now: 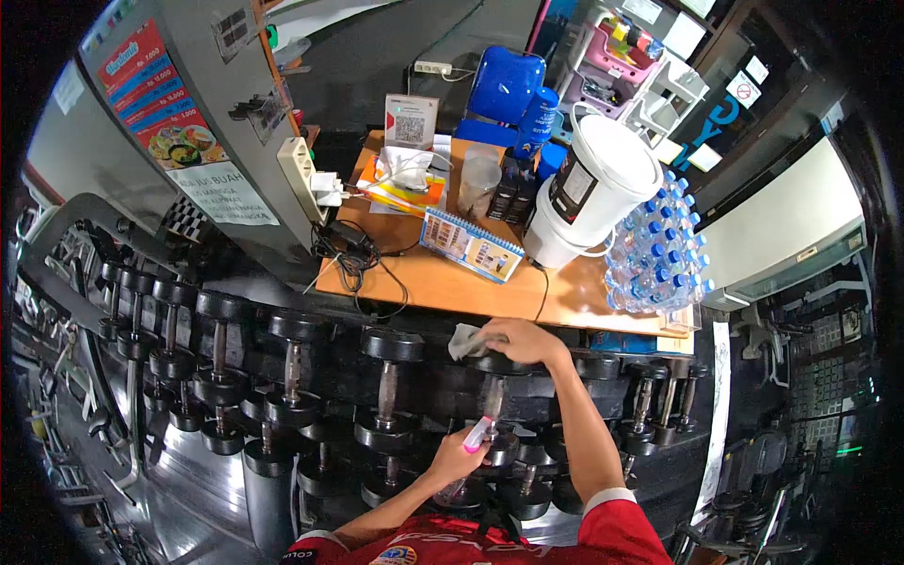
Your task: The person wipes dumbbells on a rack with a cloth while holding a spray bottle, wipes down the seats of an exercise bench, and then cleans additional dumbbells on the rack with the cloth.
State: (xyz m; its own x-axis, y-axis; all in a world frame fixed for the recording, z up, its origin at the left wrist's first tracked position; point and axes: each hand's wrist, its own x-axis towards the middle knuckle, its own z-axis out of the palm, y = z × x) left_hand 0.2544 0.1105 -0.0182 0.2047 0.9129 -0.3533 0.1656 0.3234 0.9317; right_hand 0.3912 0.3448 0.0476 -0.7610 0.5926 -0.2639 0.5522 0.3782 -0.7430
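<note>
My right hand (525, 341) grips a grey cloth (464, 343) and presses it on the upper head of a black dumbbell (493, 365) in the rack. My fingers hide part of that head. Lower down, my left hand (458, 458) is closed around a spray bottle with a white and pink spray head (477, 435). Most of the bottle's body is hidden by the hand. Just left of my hands rests another dumbbell (387, 391) with a worn metal handle.
Behind the rack stands a wooden desk (471, 294) bearing a desk calendar (469, 245), a white bucket (603, 174), several water bottles (659, 250) and tangled black cables (356, 252). More dumbbells (218, 372) line the rack on both sides.
</note>
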